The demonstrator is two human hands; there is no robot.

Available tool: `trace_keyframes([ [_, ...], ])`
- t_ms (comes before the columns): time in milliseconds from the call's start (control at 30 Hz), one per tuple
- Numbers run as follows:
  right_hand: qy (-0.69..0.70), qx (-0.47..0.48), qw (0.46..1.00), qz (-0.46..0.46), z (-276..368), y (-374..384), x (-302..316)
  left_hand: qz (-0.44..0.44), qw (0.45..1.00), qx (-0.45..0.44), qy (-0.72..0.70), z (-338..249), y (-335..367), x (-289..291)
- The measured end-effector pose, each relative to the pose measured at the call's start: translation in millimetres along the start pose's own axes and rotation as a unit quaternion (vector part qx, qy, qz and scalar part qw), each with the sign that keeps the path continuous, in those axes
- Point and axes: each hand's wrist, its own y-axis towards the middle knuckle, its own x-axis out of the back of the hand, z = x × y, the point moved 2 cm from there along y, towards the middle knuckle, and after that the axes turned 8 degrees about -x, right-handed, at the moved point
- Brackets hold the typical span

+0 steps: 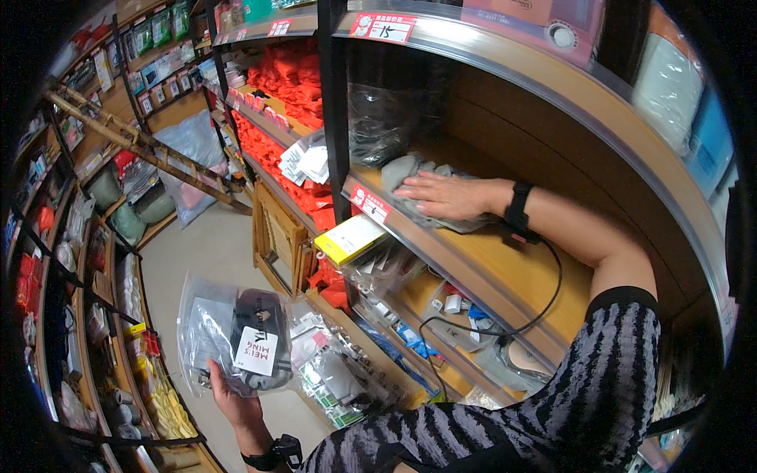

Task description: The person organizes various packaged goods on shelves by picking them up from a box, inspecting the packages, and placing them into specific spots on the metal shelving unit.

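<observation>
My right hand [445, 195] lies flat, fingers stretched, on a crumpled grey cloth [406, 169] spread over a wooden shelf [544, 288]. Part of the cloth is hidden under the palm. Low on the left, my left hand [233, 400] grips a clear plastic bag [206, 303] by its lower edge. Inside the bag are dark, folded fabric and a white printed card [256, 351]. Behind the grey cloth, at the shelf's far end, sits a dark plastic-wrapped bundle [385, 122].
A black cable [558, 276] hangs from my right wrist across the shelf front. Below are lower shelves with packets [414, 335] and a yellow-and-white box [351, 239]. A folded wooden stool [277, 236] and a bamboo ladder [142, 142] stand beyond; stocked shelves line the left.
</observation>
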Motion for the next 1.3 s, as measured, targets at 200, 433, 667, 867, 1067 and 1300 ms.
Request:
trace_keyframes([
  [200, 0.017, -0.140, 0.990, 0.017, -12.2, 28.7, 15.7, -0.018, 1.000, 0.012, 0.014, 5.0, 2.9, -0.2],
  [433, -0.001, -0.299, 0.952, 0.061, -67.4, 8.6, 44.8, -0.047, 0.998, -0.008, 0.028, 3.9, -3.4, 1.1],
  [667, -0.037, -0.253, 0.967, -0.013, -158.9, 17.0, 11.8, -0.066, 0.997, -0.018, 0.031, 1.3, -7.8, 9.2],
  [867, 0.015, -0.349, 0.937, -0.011, -66.5, 4.2, 52.2, -0.081, 0.996, -0.002, 0.023, -6.2, -18.2, 12.8],
  [1067, -0.044, -0.296, 0.952, -0.059, -127.5, -46.4, 4.6, -0.068, 0.997, 0.026, 0.042, -13.6, -19.9, 5.3],
  [1300, 0.055, -0.424, 0.903, -0.038, -53.2, -174.0, 2.1, 0.010, 0.998, 0.057, 0.019, -10.6, -13.5, -1.4],
])
